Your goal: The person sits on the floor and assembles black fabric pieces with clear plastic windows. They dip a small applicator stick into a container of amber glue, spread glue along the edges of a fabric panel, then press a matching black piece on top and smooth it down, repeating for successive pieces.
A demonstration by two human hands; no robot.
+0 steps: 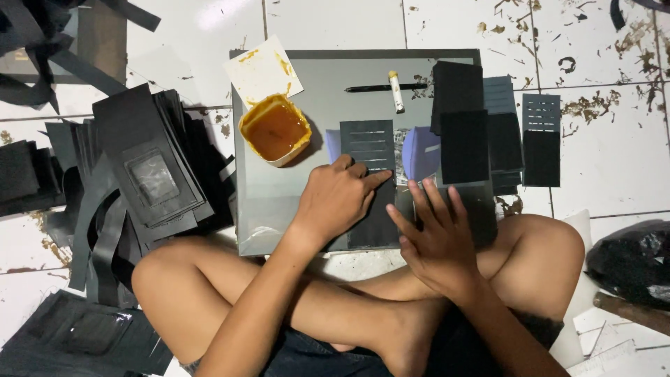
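Pressing black slotted piece (368, 150), left hand (338, 199).

Our left hand (338, 199) is covering the lower half of the dark slotted panel (368, 148) — we are not seeing what lies beneath. The black bag (631, 262) is running off the right edge, and the stacked black sheets (84, 335) are getting cut off at bottom left.

A grey board (279, 202) lies flat on the white tiled floor (335, 21), which is spotted with brown glue. On the board sit a tub of amber glue (275, 130), a smeared paper slip (263, 70), a small brush (396, 91) and black slotted pieces (368, 144). Black cut pieces (150, 167) pile on the floor beside it.
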